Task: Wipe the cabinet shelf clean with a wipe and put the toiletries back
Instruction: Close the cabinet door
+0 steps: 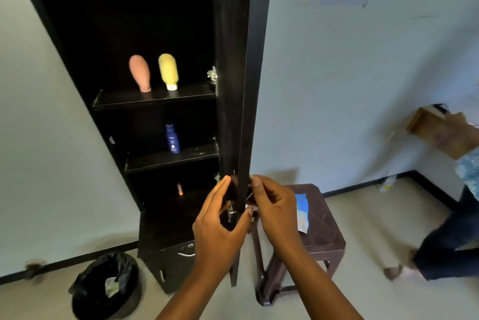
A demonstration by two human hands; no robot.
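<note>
i have both hands on the cabinet door point(239, 101), low on its edge: left hand point(220, 218) curled round the inner side by the latch, right hand point(274, 213) pinching the outer side. best to swing it steadily, keeping fingers out of the hinge gap. just right of the right hand, one blue wipe packet point(302, 212) lies on one stool point(324, 229). beyond the left hand, the shelves hold one small orange tube point(179, 189), one blue bottle point(173, 138), then one pink bottle point(140, 73) and one yellow bottle point(168, 72).

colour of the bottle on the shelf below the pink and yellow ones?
Dark blue bottle with white print, seen in the head view.
</note>
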